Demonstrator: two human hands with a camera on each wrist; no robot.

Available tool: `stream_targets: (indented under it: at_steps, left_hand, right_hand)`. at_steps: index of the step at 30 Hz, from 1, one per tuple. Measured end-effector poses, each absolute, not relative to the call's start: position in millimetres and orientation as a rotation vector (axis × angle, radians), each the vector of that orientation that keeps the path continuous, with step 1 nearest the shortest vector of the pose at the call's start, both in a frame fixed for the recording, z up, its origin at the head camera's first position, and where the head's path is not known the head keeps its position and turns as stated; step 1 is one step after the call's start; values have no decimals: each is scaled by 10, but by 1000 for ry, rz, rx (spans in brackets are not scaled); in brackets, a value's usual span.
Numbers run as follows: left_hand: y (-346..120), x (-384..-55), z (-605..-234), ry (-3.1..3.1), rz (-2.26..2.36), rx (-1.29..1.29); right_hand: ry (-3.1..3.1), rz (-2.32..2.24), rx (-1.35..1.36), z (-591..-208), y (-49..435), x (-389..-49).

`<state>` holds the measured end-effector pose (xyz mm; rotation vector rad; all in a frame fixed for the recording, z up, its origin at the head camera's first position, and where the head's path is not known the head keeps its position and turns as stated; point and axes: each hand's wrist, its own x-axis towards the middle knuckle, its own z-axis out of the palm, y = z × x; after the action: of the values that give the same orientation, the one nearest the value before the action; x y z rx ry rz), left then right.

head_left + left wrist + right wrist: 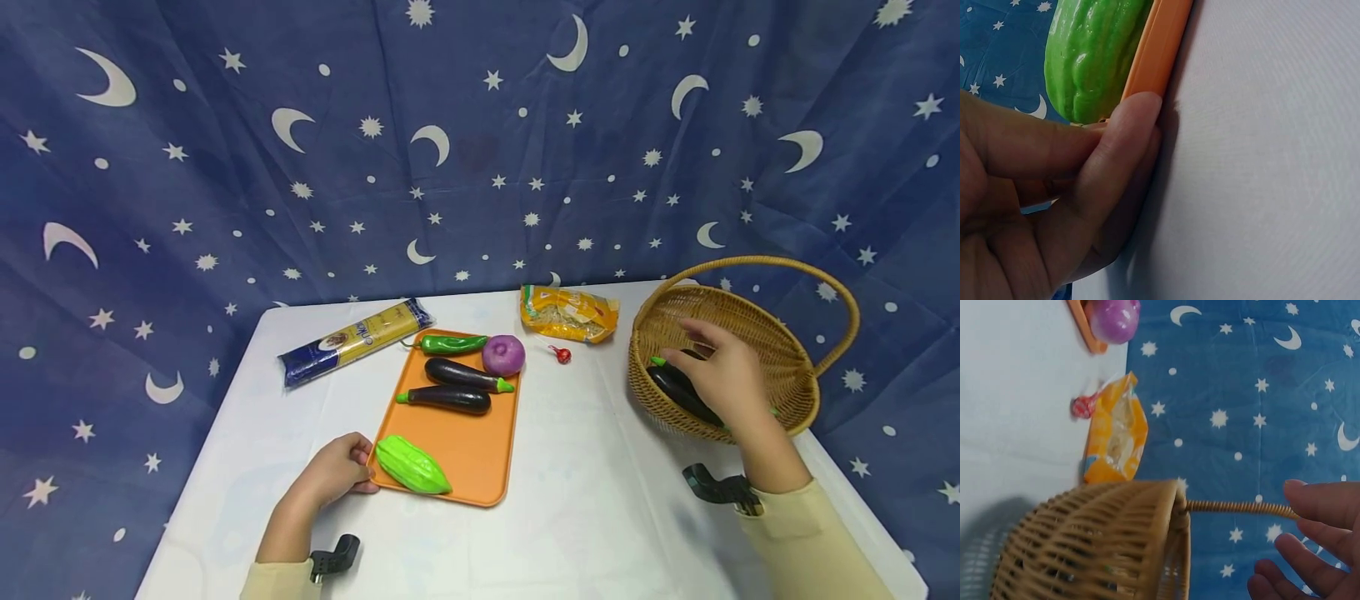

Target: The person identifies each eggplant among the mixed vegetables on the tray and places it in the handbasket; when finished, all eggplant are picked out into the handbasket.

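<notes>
My left hand [337, 468] pinches the near left corner of an orange tray [480, 454], thumb and fingers on its rim [1159, 47]. Beside that corner lies a bright green, ridged bitter melon [412, 465]. Farther up the tray are two dark eggplants [453, 398] with green stems, a green chili pepper [453, 344] and a purple onion [503, 356]. Over the wicker basket [806, 408] is my right hand [723, 371], its fingers loosely bent and apart with nothing between them. Below it in the basket lie dark eggplants [678, 392], partly hidden by the hand.
A blue and yellow pasta packet [356, 342] lies left of the tray's far end. Behind, on the right, are an orange and yellow food bag [570, 313] and a small red lollipop [561, 355]. The basket's tall handle [757, 262] arches up near the table's right edge.
</notes>
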<state>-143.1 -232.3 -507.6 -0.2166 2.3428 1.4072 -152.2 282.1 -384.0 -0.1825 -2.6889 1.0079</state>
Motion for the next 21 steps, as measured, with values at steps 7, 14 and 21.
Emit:
stream_targets:
  at_steps: [7, 14, 21]
  left_hand:
    - [-2326, -1435, -5068, 2346, 1401, -214]
    - [-2321, -1438, -5061, 2350, 1400, -209]
    - [-2339, -1439, -5058, 2325, 1403, -199]
  right_hand:
    - [-2692, 1037, -127, -3834, 2666, -1587]
    - [-2691, 1086, -100, -3837, 2514, -1640]
    - [-2695, 1131, -89, -3860, 2367, -1705]
